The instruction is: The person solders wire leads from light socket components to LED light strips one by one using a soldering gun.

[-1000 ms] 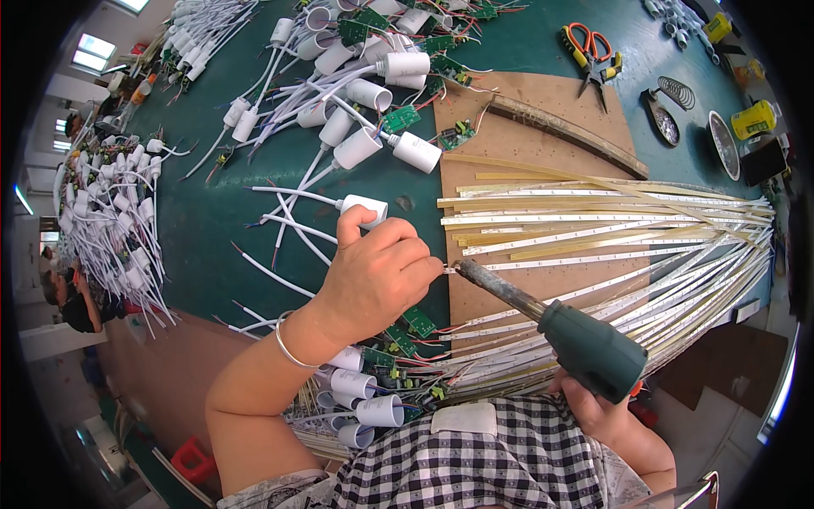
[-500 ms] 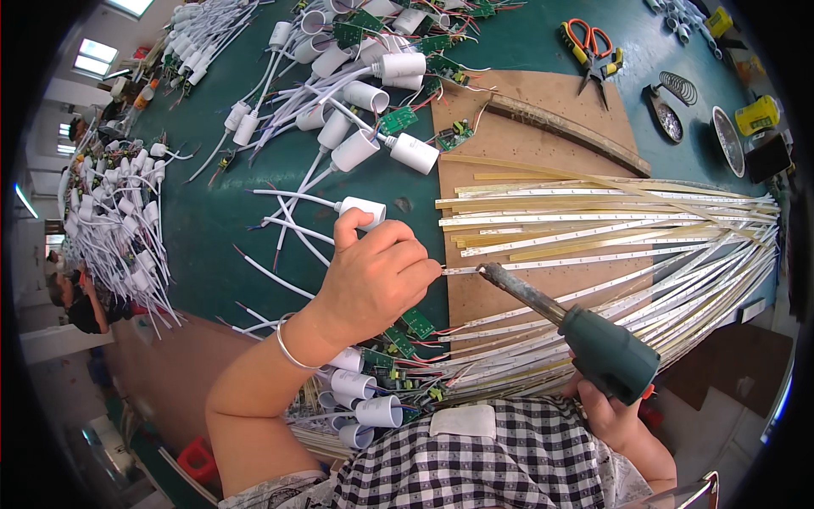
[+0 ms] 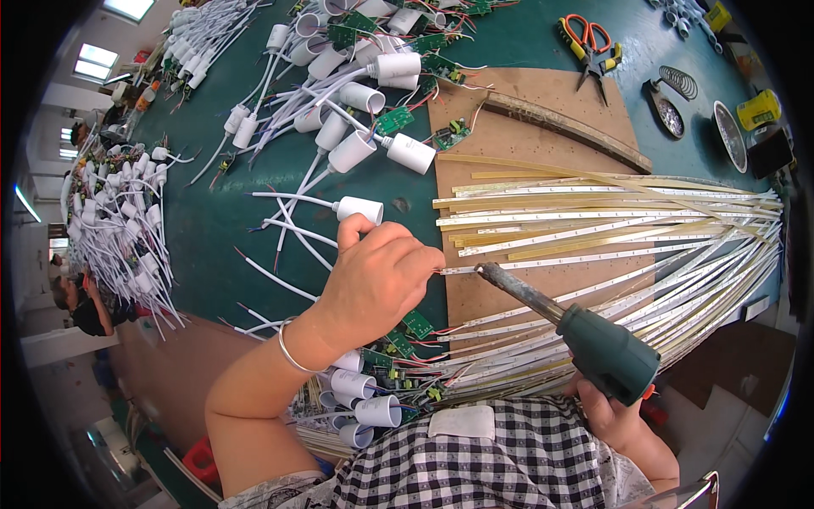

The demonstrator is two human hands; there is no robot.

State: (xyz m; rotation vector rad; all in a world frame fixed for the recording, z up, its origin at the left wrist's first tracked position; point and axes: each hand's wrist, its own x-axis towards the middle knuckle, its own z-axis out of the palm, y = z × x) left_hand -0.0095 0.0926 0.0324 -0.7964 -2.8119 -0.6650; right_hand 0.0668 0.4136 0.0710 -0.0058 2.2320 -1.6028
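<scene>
My left hand [image 3: 377, 276] is closed in a pinch, thumb and forefinger on a thin wire at the end of a white LED strip [image 3: 543, 261]. Most of that wire and whatever lies under the palm are hidden. A white lamp cap [image 3: 359, 209] with a white cable sits just beyond my knuckles. My right hand [image 3: 604, 411] grips a soldering iron [image 3: 606, 348] with a thick green body. Its dark, crusted tip points at the strip's end, a little right of my left fingertips. Finished-looking joints with red and white wires join nearer strips to green circuit boards [image 3: 415, 323].
Many LED strips fan across a brown board [image 3: 543, 110], beside a dark wooden bar [image 3: 568, 131]. Pliers [image 3: 589, 53], a coiled-wire iron stand [image 3: 670, 106] and a metal bowl [image 3: 729, 136] are at the far right. Heaps of white lamp caps [image 3: 127, 220] cover the left.
Both hands keep almost the same place. The soldering iron's tip has shifted very slightly left, and the whole view has moved a little.
</scene>
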